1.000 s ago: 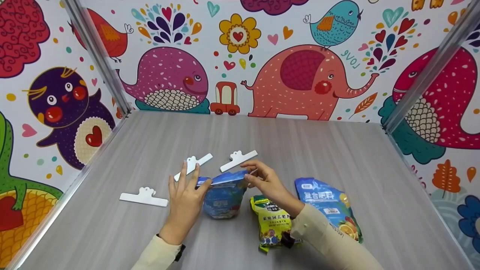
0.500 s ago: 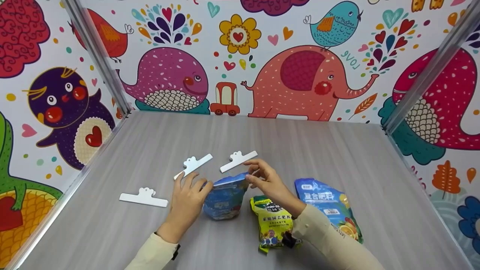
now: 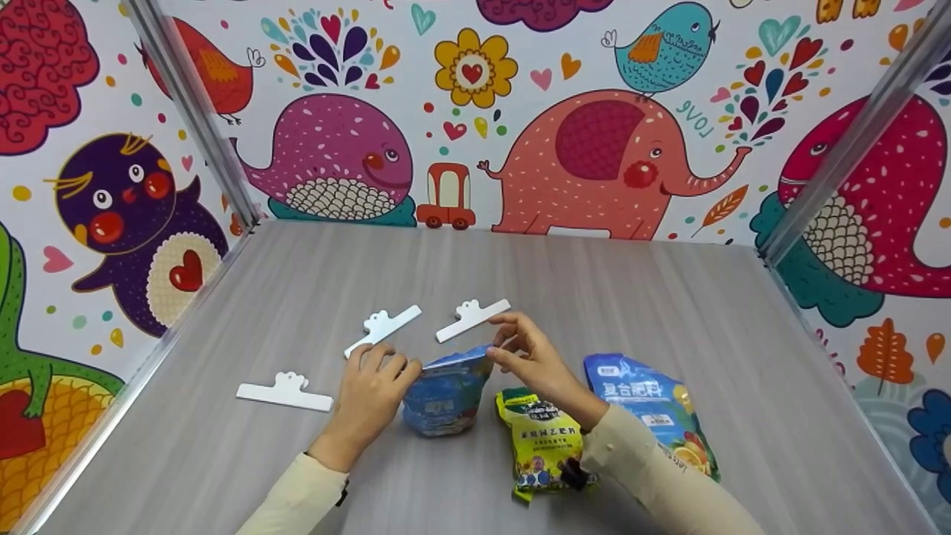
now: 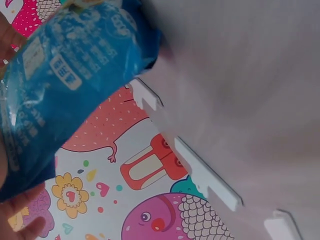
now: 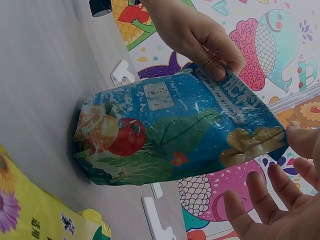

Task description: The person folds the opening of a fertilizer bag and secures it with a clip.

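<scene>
A blue fertilizer bag [image 3: 443, 397] with vegetables printed on it stands upright on the table, its top edge folded flat. My left hand [image 3: 371, 390] pinches the bag's top left corner, thumb on the near face in the right wrist view. At the opposite top corner, my right hand [image 3: 531, 364] pinches the edge between thumb and index finger, the other fingers spread apart. One white clip [image 3: 474, 319] lies just behind the right fingertips. Another white clip [image 3: 383, 329] lies beyond the left fingers.
A third white clip [image 3: 285, 391] lies to the left. A yellow-green bag [image 3: 541, 446] lies flat under the right forearm, partly covered by it. Further right lies another blue fertilizer bag [image 3: 643, 394]. Printed panels [image 3: 461, 111] border the grey table [image 3: 594, 290].
My left hand has shifted slightly down, its fingers drawing in from straighter to more bent. The blue bag's top left side has dropped and tilted a little. The right hand has barely moved.
</scene>
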The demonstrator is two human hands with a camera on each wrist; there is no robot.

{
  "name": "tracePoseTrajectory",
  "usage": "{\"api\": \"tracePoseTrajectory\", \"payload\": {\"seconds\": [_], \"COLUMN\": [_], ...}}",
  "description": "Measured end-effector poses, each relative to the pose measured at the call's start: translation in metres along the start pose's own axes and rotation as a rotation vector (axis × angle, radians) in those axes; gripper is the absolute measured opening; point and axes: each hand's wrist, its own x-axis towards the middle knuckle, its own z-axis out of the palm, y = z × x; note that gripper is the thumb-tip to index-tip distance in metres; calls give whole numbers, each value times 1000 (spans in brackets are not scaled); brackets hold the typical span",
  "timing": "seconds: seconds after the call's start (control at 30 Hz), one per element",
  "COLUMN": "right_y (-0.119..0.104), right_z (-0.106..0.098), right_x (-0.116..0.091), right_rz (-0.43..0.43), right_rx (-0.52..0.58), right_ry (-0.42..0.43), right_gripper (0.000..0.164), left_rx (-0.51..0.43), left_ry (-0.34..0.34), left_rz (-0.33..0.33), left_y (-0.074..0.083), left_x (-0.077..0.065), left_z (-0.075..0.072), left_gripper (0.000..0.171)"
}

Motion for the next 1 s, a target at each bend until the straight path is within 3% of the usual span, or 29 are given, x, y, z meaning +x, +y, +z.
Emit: {"api": "tracePoseTrajectory", "payload": {"seconds": [0.27,0.5,0.7,1.0], "right_y": [-2,-7,-11,-13], "right_z": [-2,-4,-2,4], "right_x": [1,1,0,1], "right_rz": [-79,-137,-227,-357], "right_rx": [-75,-241,-443,-627], "right_ry": [0,0,2,30], "right_gripper": [35,35,39,43], "left_rx": [-5,-16,-18,-22], "left_ry": [18,18,25,1], "left_rz": [21,19,28,23], "left_y": [-5,-9,-10,-9], "left_x": [0,1,1,-1], "left_z": [4,6,7,6], "left_gripper": [29,26,11,21]}}
